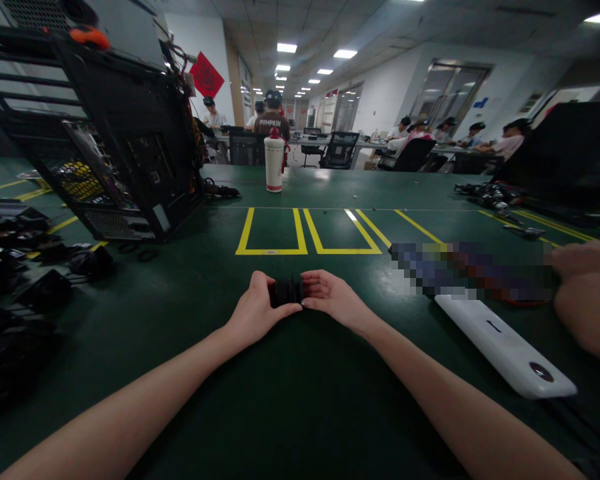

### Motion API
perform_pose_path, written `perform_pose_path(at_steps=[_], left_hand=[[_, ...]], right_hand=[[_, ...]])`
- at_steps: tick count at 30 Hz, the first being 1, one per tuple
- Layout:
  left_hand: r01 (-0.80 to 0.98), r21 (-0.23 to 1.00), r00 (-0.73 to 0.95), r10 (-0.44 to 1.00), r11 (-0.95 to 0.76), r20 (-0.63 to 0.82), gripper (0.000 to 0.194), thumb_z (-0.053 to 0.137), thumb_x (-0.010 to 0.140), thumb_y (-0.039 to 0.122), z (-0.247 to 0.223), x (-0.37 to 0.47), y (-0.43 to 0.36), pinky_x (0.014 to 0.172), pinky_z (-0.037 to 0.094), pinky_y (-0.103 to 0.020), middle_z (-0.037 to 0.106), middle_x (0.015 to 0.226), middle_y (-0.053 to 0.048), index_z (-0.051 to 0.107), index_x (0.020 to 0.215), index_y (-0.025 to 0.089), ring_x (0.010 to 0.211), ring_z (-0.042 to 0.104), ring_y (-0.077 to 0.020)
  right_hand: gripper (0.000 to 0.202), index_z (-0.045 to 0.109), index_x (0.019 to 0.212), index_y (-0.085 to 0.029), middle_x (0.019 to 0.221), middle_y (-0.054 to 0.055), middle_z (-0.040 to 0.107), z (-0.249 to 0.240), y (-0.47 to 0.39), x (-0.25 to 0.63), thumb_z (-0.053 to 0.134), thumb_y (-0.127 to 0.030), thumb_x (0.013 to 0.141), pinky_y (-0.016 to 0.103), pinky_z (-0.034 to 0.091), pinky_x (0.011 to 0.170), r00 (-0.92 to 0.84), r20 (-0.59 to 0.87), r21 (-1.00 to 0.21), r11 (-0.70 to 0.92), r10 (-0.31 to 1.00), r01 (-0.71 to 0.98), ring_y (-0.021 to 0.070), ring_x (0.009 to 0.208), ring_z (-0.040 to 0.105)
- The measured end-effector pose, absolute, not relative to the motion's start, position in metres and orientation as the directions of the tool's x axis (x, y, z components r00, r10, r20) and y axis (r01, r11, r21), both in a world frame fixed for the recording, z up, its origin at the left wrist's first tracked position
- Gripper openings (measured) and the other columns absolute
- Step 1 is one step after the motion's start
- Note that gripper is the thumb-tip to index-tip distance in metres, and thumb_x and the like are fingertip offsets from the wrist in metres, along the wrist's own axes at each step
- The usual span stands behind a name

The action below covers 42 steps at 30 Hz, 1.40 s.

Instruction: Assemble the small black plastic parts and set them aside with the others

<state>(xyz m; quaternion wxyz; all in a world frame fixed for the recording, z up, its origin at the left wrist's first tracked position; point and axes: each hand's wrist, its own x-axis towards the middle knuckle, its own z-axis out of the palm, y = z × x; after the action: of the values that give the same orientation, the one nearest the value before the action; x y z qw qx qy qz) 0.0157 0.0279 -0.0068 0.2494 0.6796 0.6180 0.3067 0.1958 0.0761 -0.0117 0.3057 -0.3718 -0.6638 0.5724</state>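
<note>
Green worktop [205, 280], small black part [284, 292] just this side of the yellow tape [271, 252].
Left hand [254, 307] has its left end pinched; right hand [333, 300] curls at the other, can't tell if it's gripping. Long axis looks side-to-side, left palm nearer.

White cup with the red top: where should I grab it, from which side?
Probably hold the white cup around the middle of its body, coming from the near side. It stands upright, taller than wide, and flat yellow tape lies in front. The narrower red top offers less grip.
</note>
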Motion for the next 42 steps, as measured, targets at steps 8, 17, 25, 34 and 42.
perform_pose_path(at_steps=[8, 17, 25, 34, 42], left_hand=[[0.667, 0.738, 0.06, 0.994, -0.104, 0.086, 0.052, 0.054, 0.062, 0.053, -0.003, 0.016, 0.026, 0.06, 0.047, -0.03, 0.046, 0.095, -0.006, 0.036, 0.095, 0.017, 0.081, 0.052, -0.0192], [0.672, 0.734, 0.06, 0.995, -0.101, 0.082, 0.051, 0.055, 0.062, 0.051, -0.003, 0.015, 0.026, 0.058, 0.047, -0.03, 0.046, 0.095, -0.006, 0.036, 0.096, 0.017, 0.078, 0.053, -0.0189], [0.692, 0.717, 0.033, 0.996, -0.08, 0.079, 0.053, 0.055, 0.06, 0.052, -0.002, 0.018, 0.026, 0.061, 0.047, -0.033, 0.046, 0.095, -0.007, 0.037, 0.094, 0.016, 0.078, 0.053, -0.0208], [0.682, 0.728, 0.036, 0.997, -0.069, 0.061, 0.052, 0.055, 0.06, 0.052, -0.001, 0.018, 0.025, 0.06, 0.048, -0.032, 0.046, 0.097, -0.007, 0.037, 0.095, 0.017, 0.079, 0.053, -0.0206], [0.677, 0.731, 0.05, 0.996, -0.084, 0.068, 0.053, 0.055, 0.061, 0.052, 0.0, 0.017, 0.024, 0.062, 0.048, -0.033, 0.046, 0.098, -0.008, 0.037, 0.096, 0.017, 0.082, 0.053, -0.0209]], right_hand=[[0.042, 0.049, 0.103, -0.02, 0.099, 0.004, 0.055, -0.011, 0.074, 0.196, 0.059, -0.011, 0.064, 0.036, 0.045, 0.08, -0.563, 0.015, -0.968, 0.154, 0.827, 0.201, 0.0152, 0.087, 0.055], [0.025, 0.052, 0.093, -0.019, 0.094, 0.003, 0.056, 0.001, 0.072, 0.196, 0.057, -0.023, 0.069, 0.034, 0.042, 0.081, -0.567, 0.011, -0.977, 0.129, 0.823, 0.168, 0.0136, 0.086, 0.055], [0.029, 0.051, 0.095, -0.02, 0.101, 0.003, 0.055, -0.007, 0.072, 0.193, 0.06, -0.022, 0.066, 0.033, 0.04, 0.085, -0.485, 0.021, -0.997, 0.053, 0.874, 0.053, 0.0141, 0.092, 0.053], [0.03, 0.054, 0.102, -0.021, 0.103, 0.004, 0.056, -0.011, 0.073, 0.195, 0.051, -0.031, 0.074, 0.036, 0.035, 0.09, -0.472, -0.068, -0.989, 0.002, 0.879, 0.146, 0.0162, 0.097, 0.05], [0.022, 0.054, 0.095, -0.02, 0.097, 0.002, 0.056, -0.009, 0.071, 0.195, 0.051, -0.028, 0.074, 0.034, 0.039, 0.085, -0.486, -0.011, -0.995, 0.04, 0.874, 0.095, 0.0135, 0.091, 0.052]])
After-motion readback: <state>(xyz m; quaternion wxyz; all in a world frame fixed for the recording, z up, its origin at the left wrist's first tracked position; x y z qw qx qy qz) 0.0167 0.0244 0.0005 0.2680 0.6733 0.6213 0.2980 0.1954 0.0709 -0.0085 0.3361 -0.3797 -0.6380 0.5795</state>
